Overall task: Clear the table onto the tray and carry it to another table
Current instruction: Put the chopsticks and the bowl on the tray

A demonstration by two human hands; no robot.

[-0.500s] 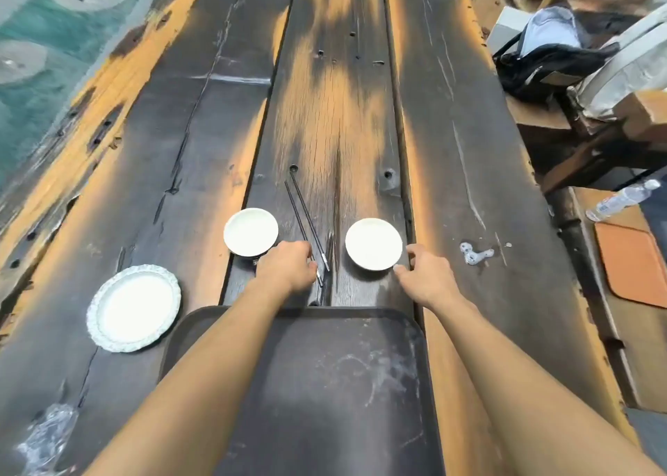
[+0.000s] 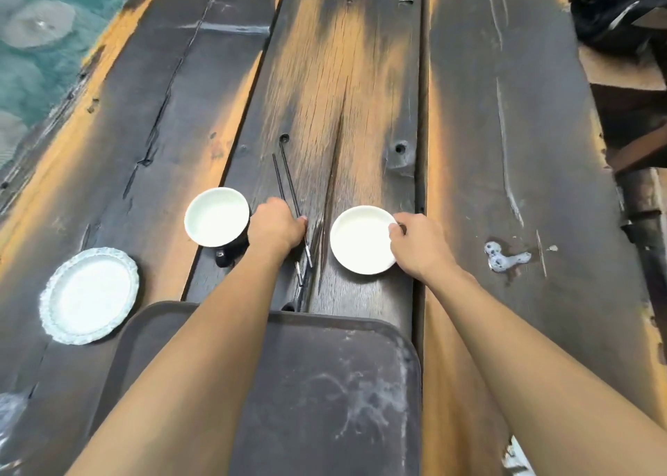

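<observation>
The wooden table (image 2: 487, 121) fills most of the frame: dark planks with worn orange patches running from bottom to top. I see a teal floor (image 2: 32, 53) in the upper left corner and a black bag (image 2: 613, 17) in the upper right corner.

The dark tray (image 2: 325, 403) occupies the lower centre, resting on the table with its far edge just below the dishes. Both of my forearms cross above it. Nothing lies on the part of it I can see.

The scalloped white plate (image 2: 88, 295) sits at the left edge, just beside the tray's upper left corner.

The shallow white bowl (image 2: 362, 239) lies right of centre. My right hand (image 2: 420, 246) grips its right rim, thumb over the edge and fingers curled beneath.

The white cup (image 2: 216, 216) stands left of centre, dark on the outside, with its handle pointing toward the lower part of the frame.

My left hand (image 2: 278, 224) is between the cup and the bowl, curled narrow over the black chopsticks (image 2: 288, 186). The fingers press on the pair at mid-length; I cannot tell whether they are lifted off the wood. Their metal ends protrude below the hand and their dark ends extend toward the upper centre.

A small white smear (image 2: 503, 257) marks the plank to the right of the bowl, well apart from it.
</observation>
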